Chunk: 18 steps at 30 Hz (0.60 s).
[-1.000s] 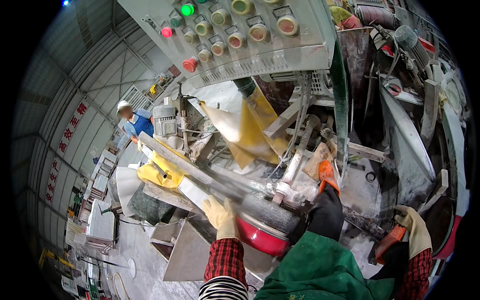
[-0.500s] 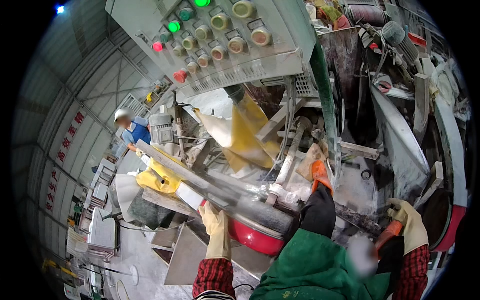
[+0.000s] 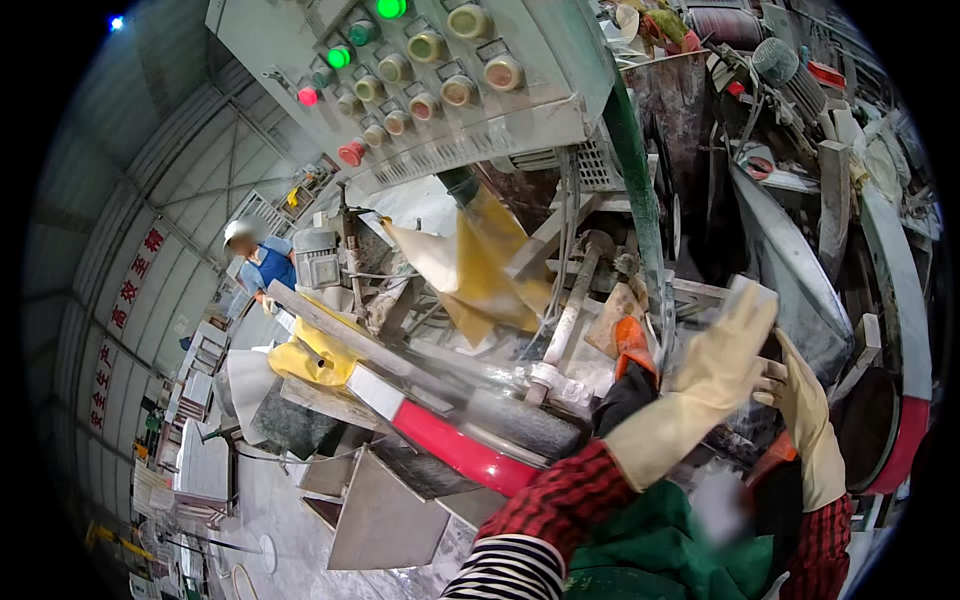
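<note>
Right now I have my left hand [image 3: 700,370] raised across to the right, its cream glove smeared by motion; the fingers look stretched out and I see nothing held in them. My right hand [image 3: 808,425], gloved alike, stands just beside it. Bent cream fingers show between the two, but I cannot tell whether the gloves touch or whether the right one grips anything. Both wrists run into red-and-black plaid sleeves [image 3: 570,497].

Nearest to my left hand is an orange glove [image 3: 633,343] on a dark-sleeved arm, next to a tan triangular piece [image 3: 612,318]; more orange [image 3: 776,458] shows below my right. Green clothing [image 3: 655,545] fills the space under my forearms. A red curved panel [image 3: 465,452] runs along the machine's near edge, its right end at my left sleeve, with a grey cylinder [image 3: 525,418] just behind it. Yellow sheeting [image 3: 315,355] drapes over the machine's left end. Above, the control box [image 3: 480,135] has lit green buttons, with a red knob [image 3: 351,153] near its lower left corner.
</note>
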{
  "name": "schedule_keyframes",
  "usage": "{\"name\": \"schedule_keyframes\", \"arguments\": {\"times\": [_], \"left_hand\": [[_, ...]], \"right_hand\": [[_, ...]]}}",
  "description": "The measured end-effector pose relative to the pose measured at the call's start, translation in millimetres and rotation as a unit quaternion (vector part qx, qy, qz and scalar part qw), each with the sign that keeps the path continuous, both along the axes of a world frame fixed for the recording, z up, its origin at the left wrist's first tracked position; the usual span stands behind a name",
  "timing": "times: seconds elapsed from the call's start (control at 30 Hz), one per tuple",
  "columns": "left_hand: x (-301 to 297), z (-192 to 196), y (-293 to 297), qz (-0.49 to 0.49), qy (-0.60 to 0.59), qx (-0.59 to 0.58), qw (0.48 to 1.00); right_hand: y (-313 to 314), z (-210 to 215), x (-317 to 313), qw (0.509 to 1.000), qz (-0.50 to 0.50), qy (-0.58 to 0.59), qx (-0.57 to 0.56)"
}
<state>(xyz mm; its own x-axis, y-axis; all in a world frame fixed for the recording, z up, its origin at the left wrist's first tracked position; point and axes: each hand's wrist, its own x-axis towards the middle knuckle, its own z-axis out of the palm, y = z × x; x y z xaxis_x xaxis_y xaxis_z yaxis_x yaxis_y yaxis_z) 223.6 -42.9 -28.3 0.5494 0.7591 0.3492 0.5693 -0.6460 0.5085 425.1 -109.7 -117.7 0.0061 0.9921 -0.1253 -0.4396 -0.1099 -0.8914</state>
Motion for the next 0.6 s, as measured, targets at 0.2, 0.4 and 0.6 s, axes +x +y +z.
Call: {"name": "schedule_keyframes", "arguments": {"times": [0.2, 0.4, 0.6], "left_hand": [[69.1, -19.0, -29.8, -0.207, -0.067, 0.004, 0.976], [-89.9, -31.8, 27.7, 0.063, 0.019, 0.149, 0.987], [-348.3, -30.2, 22.2, 0.340, 0.048, -0.002, 0.939]], "right_hand": [[0.3, -28.5, 41.4, 0.992, -0.123, -0.034, -0.003], [-15.5, -27.4, 83.0, 0.951, -0.301, 0.072, -0.016], [-47.6, -17.6, 121.2, 0.891, -0.448, 0.031, 0.065]]}}
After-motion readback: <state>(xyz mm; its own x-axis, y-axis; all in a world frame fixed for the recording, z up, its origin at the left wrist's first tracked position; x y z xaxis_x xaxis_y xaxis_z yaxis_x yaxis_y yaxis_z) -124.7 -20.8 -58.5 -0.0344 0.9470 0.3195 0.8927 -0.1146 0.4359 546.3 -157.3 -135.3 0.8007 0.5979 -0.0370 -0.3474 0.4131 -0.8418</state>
